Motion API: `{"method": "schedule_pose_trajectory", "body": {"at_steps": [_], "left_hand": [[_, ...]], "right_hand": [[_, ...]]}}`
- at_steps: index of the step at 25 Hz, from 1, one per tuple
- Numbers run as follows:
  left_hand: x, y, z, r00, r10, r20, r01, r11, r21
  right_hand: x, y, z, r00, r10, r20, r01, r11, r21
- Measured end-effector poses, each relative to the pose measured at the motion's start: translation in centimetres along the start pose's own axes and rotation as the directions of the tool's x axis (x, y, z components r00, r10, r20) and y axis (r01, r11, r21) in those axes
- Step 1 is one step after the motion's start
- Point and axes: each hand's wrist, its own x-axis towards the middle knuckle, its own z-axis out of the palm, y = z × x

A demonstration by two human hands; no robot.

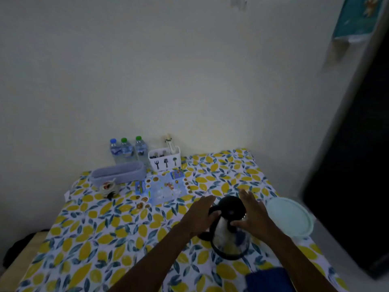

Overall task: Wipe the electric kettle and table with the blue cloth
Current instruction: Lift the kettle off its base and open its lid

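Both hands are set on the electric kettle (pixel 228 226). Its black handle is gripped by the left hand (pixel 201 216); its lid side is touched by the spread-fingered right hand (pixel 251 216). Near the table's (pixel 88 239) front edge lies the blue cloth (pixel 267 280), untouched.

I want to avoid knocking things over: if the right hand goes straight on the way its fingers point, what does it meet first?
The right hand points away, toward the wall. Beyond its fingertips lies only bare tablecloth; the way looks free, though depth is unclear.
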Motion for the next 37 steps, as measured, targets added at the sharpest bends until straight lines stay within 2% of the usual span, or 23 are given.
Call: {"method": "schedule_pose_trajectory", "body": {"at_steps": [3,5,9,13,20,23,29,34,37], "left_hand": [[0.6,-0.5,2.5,0.999,-0.03,-0.021,0.027,0.995,-0.095],[0.8,-1.0,3.7,0.996,-0.043,-0.078,0.031,0.989,-0.146],[1.5,-2.0,4.5,0.966,-0.007,-0.26,-0.068,0.958,-0.278],[1.9,-3.8,5.7,0.975,-0.052,-0.217,-0.014,0.956,-0.293],[0.5,-2.6,6.8,0.947,-0.136,-0.292,-0.02,0.88,-0.474],[-1.2,-2.0,6.6,0.934,-0.177,-0.31,-0.006,0.86,-0.51],[-6.2,-4.1,3.2,0.922,-0.235,-0.307,0.03,0.835,-0.549],[-10.9,-7.1,1.6,0.907,-0.313,-0.281,0.112,0.823,-0.557],[-13.0,-8.9,1.7,0.909,-0.331,-0.254,0.145,0.821,-0.552]], "right_hand": [[0.2,0.8,1.7,0.995,0.096,0.019,-0.096,0.995,0.0],[-0.2,1.0,3.0,0.996,0.092,-0.004,-0.092,0.996,0.016],[-0.4,1.4,4.2,0.992,0.064,-0.112,-0.055,0.995,0.078],[-0.4,1.4,4.3,0.99,0.085,-0.115,-0.07,0.989,0.128],[-1.3,1.1,3.9,0.983,0.142,-0.12,-0.106,0.958,0.268],[-2.2,0.4,3.3,0.986,0.112,-0.122,-0.073,0.956,0.285],[-3.8,-4.0,3.8,0.983,-0.062,-0.174,0.104,0.965,0.242],[-4.8,-6.9,7.0,0.986,-0.149,-0.081,0.162,0.968,0.192],[-5.6,-8.3,9.4,0.988,-0.147,-0.043,0.153,0.954,0.259]]}}
